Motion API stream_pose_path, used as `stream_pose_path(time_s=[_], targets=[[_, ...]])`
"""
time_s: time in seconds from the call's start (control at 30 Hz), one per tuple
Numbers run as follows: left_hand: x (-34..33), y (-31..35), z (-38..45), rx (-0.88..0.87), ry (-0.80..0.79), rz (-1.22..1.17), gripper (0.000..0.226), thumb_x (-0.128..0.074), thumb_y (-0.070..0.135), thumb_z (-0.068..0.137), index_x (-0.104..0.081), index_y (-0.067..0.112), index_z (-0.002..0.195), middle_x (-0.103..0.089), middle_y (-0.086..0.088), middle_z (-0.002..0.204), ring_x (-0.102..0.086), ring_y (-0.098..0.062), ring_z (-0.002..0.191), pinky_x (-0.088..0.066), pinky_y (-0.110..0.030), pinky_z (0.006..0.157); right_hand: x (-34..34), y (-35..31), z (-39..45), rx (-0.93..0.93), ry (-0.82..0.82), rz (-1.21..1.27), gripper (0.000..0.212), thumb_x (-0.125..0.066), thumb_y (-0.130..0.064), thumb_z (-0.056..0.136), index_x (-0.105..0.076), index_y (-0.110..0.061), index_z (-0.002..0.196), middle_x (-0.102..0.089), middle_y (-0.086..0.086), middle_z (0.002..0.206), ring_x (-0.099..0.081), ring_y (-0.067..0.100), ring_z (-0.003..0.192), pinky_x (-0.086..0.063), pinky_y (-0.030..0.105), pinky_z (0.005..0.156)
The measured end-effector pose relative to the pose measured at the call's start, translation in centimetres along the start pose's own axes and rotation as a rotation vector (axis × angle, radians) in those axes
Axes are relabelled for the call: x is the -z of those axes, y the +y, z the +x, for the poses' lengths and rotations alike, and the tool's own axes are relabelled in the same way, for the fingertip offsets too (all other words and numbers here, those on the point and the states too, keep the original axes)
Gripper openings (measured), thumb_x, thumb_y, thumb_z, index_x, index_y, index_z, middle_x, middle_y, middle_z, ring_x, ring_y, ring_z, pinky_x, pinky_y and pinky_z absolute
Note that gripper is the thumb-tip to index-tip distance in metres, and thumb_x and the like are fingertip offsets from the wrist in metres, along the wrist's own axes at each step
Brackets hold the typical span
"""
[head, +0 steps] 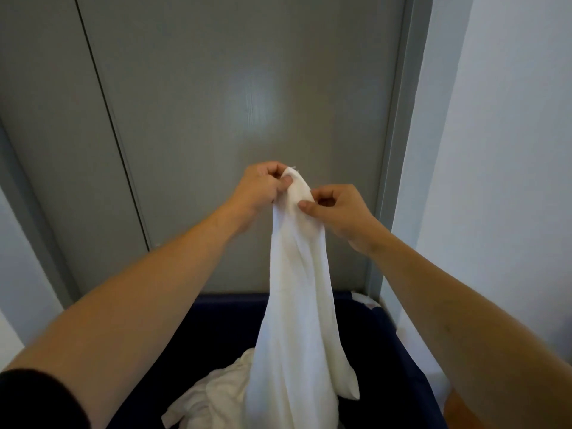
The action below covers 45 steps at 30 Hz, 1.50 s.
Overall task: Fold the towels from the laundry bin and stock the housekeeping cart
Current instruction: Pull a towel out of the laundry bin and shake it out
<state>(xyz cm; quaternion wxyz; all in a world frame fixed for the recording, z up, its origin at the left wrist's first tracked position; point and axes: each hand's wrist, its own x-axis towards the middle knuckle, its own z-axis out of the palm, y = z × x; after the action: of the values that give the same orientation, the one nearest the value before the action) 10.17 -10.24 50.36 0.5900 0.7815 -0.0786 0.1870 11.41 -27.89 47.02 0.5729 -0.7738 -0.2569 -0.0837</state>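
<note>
Fingers [286, 181] of my left hand [260, 188] and right hand [337, 209] pinching top edge of white towel [297, 305]; towel hangs into dark blue laundry bin [399, 345], above crumpled towels [216, 394].

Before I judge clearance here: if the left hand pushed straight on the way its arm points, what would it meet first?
Probably the grey door. The left hand, pinching the white towel at its top, points forward and up toward that panel, with nothing visible between. The depth of the gap is unclear.
</note>
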Motion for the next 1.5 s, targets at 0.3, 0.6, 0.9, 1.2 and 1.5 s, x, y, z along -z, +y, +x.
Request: stream_pose_path(time_s=[0.3,0.6,0.9,1.2,1.5], targets=[[0.1,2.5,1.9,-0.093,0.093,0.053,0.026,-0.060,0.003,0.096,-0.065,0.020,0.077,-0.058,0.005,0.070,-0.053,-0.004,0.059,-0.043,-0.018,0.056,-1.8,0.0,0.1,-0.076,0.041,-0.191,0.043,-0.069,-0.030,0.088,-0.047,-0.005,0.060,-0.041,0.005,0.059,-0.038,0.016,0.053,-0.036,0.030,0.054],[1.6,-7.1,-2.5,0.181,0.091,0.121,0.018,-0.059,0.012,0.100,-0.066,0.017,0.084,-0.064,0.001,0.083,-0.056,-0.013,0.076,-0.045,-0.025,0.069,-2.9,8.3,-2.6,-0.335,0.035,-0.212,0.031,-0.069,-0.027,0.093,-0.069,-0.001,0.075,-0.057,0.001,0.066,-0.051,0.014,0.062,-0.044,0.027,0.062],[1.8,-8.5,-3.3,0.396,0.218,-0.265,0.029,-0.045,0.000,0.101,-0.063,0.011,0.081,-0.059,-0.002,0.080,-0.052,-0.018,0.078,-0.044,-0.032,0.076,-3.5,5.3,-3.4,-0.360,0.010,0.319,0.007,-0.075,-0.007,0.089,-0.080,-0.006,0.084,-0.077,0.011,0.081,-0.072,0.018,0.070,-0.058,0.028,0.063],[2.4,-7.6,-5.1,0.357,-0.239,0.044,0.056,-0.092,0.047,0.058,-0.067,0.012,0.093,-0.068,0.004,0.086,-0.063,-0.011,0.078,-0.049,-0.024,0.070,-3.4,4.6,-4.0,-0.300,0.110,0.216,0.013,-0.082,-0.005,0.080,-0.073,-0.011,0.087,-0.072,0.003,0.078,-0.069,0.015,0.070,-0.054,0.023,0.059],[-0.2,-6.6,-5.6,0.203,-0.150,0.188,0.015,-0.075,0.024,0.091,-0.066,0.018,0.081,-0.065,0.004,0.079,-0.059,-0.011,0.074,-0.044,-0.023,0.067,-4.3,6.0,-6.0,-0.125,0.179,-0.121,0.023,-0.078,-0.018,0.085,-0.058,-0.024,0.095,-0.071,-0.002,0.079,-0.068,0.012,0.077,-0.056,0.024,0.073]])
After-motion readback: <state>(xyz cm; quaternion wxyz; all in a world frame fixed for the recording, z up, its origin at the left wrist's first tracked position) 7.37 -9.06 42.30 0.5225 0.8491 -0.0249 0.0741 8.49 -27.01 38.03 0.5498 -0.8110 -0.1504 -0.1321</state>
